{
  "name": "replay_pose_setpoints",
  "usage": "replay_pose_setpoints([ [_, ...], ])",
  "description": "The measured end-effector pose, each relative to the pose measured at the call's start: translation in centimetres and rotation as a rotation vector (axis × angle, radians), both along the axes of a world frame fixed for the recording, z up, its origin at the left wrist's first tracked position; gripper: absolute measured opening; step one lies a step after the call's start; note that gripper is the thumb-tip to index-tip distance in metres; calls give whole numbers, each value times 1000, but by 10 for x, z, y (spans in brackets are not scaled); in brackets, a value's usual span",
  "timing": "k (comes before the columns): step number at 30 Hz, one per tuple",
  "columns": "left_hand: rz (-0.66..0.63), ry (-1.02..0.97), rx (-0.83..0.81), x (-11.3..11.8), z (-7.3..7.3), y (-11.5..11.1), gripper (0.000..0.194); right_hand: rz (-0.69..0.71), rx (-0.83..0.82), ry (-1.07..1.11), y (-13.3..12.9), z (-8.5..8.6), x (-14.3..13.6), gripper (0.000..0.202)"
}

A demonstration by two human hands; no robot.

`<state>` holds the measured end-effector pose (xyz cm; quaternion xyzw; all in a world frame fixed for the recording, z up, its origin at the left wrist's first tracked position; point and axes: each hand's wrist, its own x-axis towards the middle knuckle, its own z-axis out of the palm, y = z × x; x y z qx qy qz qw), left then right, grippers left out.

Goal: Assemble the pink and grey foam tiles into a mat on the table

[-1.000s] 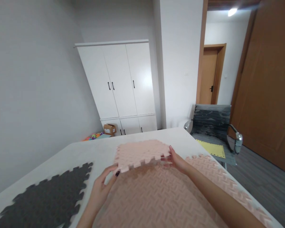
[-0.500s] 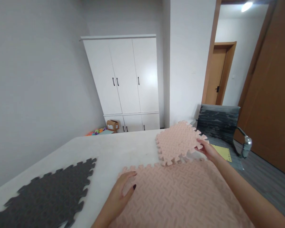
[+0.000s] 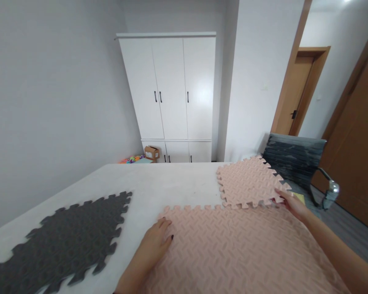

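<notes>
A large pink foam mat point(image 3: 233, 249) with a toothed edge lies on the white table point(image 3: 171, 183). My left hand point(image 3: 156, 241) rests on its left edge, fingers apart. Beyond the mat's far right edge is a smaller pink foam tile point(image 3: 248, 181), its near edge meeting the mat. My right hand point(image 3: 290, 202) pinches this tile at its right corner, the thumb on top and the other fingers partly hidden below. A dark grey foam mat point(image 3: 70, 241) lies apart on the left.
At the right stands a dark chair point(image 3: 294, 157) with a yellow piece point(image 3: 300, 198) on its seat. Past the table's far edge are a cardboard box point(image 3: 152, 152), colourful items point(image 3: 135, 159) and a white cabinet point(image 3: 171, 90).
The small pink tile, held by my right hand, has come down flatter and its near edge now meets the large mat. My left hand's fingers have drawn closer to the mat edge. The view has shifted.
</notes>
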<state>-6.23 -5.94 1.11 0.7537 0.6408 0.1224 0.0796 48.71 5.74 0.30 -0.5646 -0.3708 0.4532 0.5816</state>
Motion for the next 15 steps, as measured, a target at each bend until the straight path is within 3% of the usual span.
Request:
replay_pose_setpoints([
  [7,-6,14,-41,0,-1,2,51,-48,3,-612,4,-9,14,41],
  [12,-4,24,-48,-1,-1,1,51,-88,-68,-1059,11,-27,29,44],
  [15,-8,27,-52,-1,-1,2,51,-131,-126,-1214,17,-39,34,45],
])
